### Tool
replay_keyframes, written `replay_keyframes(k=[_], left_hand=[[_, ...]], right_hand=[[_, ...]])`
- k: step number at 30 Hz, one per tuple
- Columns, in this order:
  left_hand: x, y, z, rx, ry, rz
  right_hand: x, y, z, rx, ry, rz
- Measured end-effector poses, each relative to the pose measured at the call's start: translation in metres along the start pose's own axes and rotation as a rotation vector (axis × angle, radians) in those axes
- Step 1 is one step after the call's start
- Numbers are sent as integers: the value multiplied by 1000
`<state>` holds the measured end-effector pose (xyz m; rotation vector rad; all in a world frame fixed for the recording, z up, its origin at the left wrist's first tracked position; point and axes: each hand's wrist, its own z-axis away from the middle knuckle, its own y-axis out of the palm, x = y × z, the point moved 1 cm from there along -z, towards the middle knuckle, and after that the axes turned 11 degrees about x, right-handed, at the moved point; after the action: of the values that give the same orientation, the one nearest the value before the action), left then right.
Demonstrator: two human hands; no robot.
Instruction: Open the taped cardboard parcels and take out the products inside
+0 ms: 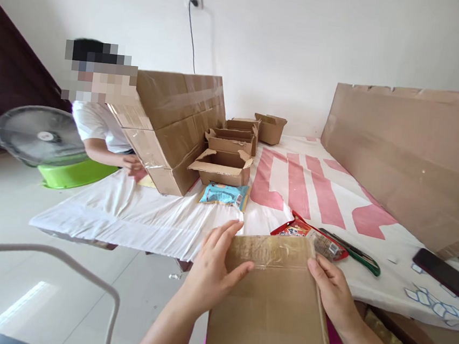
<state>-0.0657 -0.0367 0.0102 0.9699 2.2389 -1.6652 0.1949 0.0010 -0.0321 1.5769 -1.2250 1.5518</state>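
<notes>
A brown cardboard box [265, 310] rests close in front of me, with clear tape [270, 251] across its far end. My left hand [216, 268] lies against the box's far left corner, fingers stretched out and thumb over the top face. My right hand [332, 287] grips the far right edge, thumb on the taped corner; its other fingers are mostly hidden. Just beyond the box lie a red snack packet [299, 227] and a green-handled cutting tool [361, 259], whose exact kind I cannot make out. A blue packet [224, 195] lies farther back.
Several open cartons [224, 166] stand in a row on the cloth-covered table [107, 217]. Stacked boxes [177, 129] rise at left, beside a seated person [99, 127] and a fan [38, 134]. A large cardboard sheet [413, 157] and a black phone-like object [446, 277] are at right.
</notes>
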Motion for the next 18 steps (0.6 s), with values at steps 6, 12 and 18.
replay_keyframes(k=[6, 12, 18], left_hand=[[10, 14, 1, 257, 58, -85], [11, 17, -4, 249, 44, -93], [8, 22, -6, 235, 75, -81]], right_hand=[[-19, 0, 15, -1, 37, 103], [-7, -7, 12, -270, -219, 628], [38, 23, 1, -3, -476, 980]])
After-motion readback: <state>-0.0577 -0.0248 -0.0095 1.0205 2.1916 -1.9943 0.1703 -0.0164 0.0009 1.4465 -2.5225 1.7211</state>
